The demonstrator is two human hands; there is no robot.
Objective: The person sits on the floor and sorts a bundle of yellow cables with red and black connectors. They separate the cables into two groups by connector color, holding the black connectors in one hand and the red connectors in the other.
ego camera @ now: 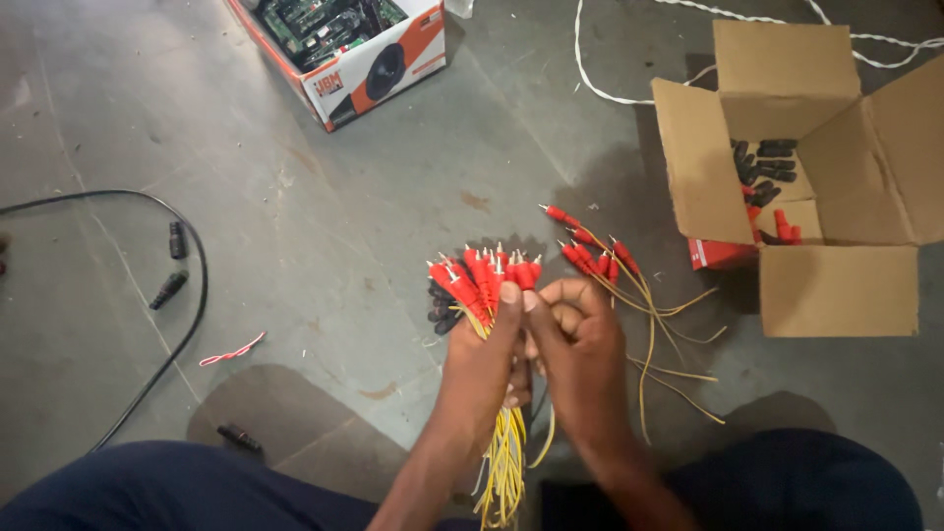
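The person sits on the floor (324,197) with both hands together above it. The left hand (482,359) is closed around a bundle of red plugs (484,270) with yellow wires (506,462); the plug heads fan out just above the fist, and the wires hang down below it between the knees, so the bundle seems held by its neck to keep the heads level. Some black plugs (442,313) show at the left of this fist. The right hand (575,339) is also closed, its thumb touching the left thumb at the plug heads; what it grips cannot be told exactly. Just to the right of the right hand, a loose group of red plugs (590,251) lies on the floor with its wires spread out. Further right stands an open cardboard box (836,285) with black and red parts inside, near enough for the right hand. Far above the hands is a printed box (413,54) with circuit boards. Well to the left a black cable (192,285) curves, leaving bare floor between.
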